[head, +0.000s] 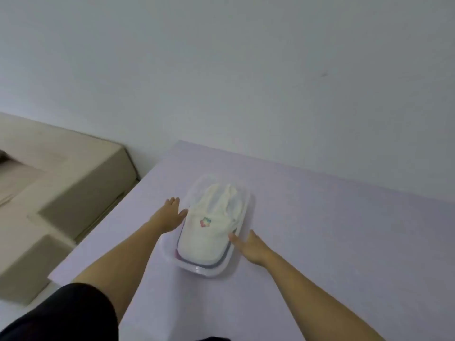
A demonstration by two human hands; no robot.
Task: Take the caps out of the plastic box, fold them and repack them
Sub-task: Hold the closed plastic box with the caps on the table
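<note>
1. A clear plastic box [242, 260] sits on a pale purple table [344, 230].
2. White caps [211, 225] are piled inside the box, with darker ones showing at the bottom edge.
3. The left hand [170, 215] lies flat against the box's left side, fingers spread, gripping nothing.
4. The right hand [251, 246] touches the box's right side, fingers loose, gripping nothing.
5. A beige sofa [61, 183] stands to the left.

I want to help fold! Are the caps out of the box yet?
Not yet, or already back in; I cannot tell which. A white cap sits on top in the plastic box on the table. The left hand and right hand are open, one at each side of the box. No caps lie outside.
</note>
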